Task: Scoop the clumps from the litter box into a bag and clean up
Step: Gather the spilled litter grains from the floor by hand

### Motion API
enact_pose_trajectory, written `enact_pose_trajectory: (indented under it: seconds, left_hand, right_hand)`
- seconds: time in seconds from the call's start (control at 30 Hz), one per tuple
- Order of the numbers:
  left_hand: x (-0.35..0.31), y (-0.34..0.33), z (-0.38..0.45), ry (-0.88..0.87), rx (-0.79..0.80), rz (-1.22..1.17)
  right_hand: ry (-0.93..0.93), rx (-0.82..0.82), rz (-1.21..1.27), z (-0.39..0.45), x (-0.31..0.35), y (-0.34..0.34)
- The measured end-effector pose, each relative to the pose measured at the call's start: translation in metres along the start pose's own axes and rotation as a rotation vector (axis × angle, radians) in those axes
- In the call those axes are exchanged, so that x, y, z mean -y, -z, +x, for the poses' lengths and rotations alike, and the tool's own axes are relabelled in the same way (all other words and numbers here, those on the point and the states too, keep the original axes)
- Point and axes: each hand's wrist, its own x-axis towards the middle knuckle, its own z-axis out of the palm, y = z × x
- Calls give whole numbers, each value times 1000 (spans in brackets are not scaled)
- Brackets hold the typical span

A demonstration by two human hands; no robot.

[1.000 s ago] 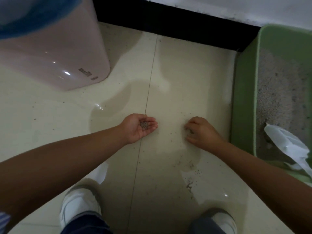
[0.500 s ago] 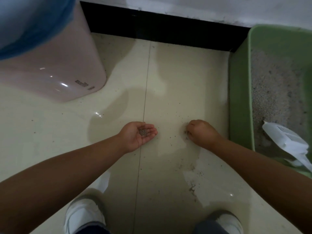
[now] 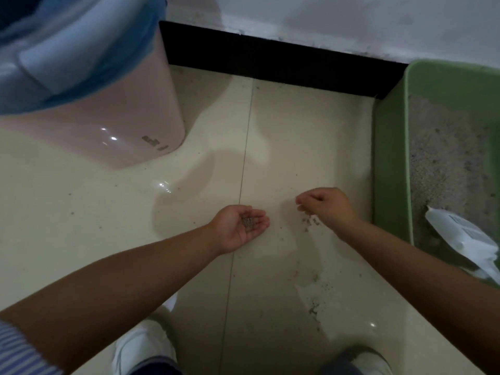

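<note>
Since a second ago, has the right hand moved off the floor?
Yes. The right hand has lifted from the floor and drifted slightly toward the left hand, away from the litter box.

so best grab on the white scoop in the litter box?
Probably the near, narrower end of the white scoop, approached from above on the person's right. It lies tilted in the litter against the green litter box near wall, its wide end sitting in the litter. That end is partly cropped.

The scene was dim and soft, with a muted greenish cast and little contrast. Small bright glints sat on the glossy floor [image 3: 284, 136] and on the pink bin [image 3: 108, 136], and broad soft shadows spread over the tiles. Wide-angle distortion bent the edges, where the arms and shoes blurred.
</note>
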Motion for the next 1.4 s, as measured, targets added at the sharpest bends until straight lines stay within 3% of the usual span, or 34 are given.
enact_pose_trajectory:
  seconds: [0.1,0.2,0.27,0.4,0.43,0.53,0.67,0.93,1.17,1.3,1.4]
  left_hand:
    - [-1,6,-1,-7,-20,7]
    - [-9,15,-2,-56,-33,-31]
    - [-18,24,-6,-97,-54,-59]
    - [-33,40,-14,-187,-111,-71]
    - [-35,42,-15,-196,-123,-74]
    - [-32,44,-15,-202,-135,-64]
    - [-23,32,-8,-170,-88,-32]
    - [-7,13,6,-90,-41,34]
    - [-4,0,7,-68,-46,55]
    - [-7,2,5,-87,-53,27]
    - [-11,6,3,-111,-48,20]
  right_hand:
    - [177,-37,-398,4,-18,3]
    - [586,70,-712,-3,-28,-14]
    - [722,176,-900,-8,-26,-34]
    - [816,261,-844,-9,-14,-73]
    - [860,306,-935,-9,-12,-77]
    - [822,269,-1139,-6,-25,-76]
    - [524,346,-1203,-14,-54,-58]
    - [301,145,-1184,-29,-85,-17]
    - [441,-76,-1134,1,-42,-21]
    - [437,59,-1111,23,-19,-58]
    - [380,12,-1171,26,-11,-59]
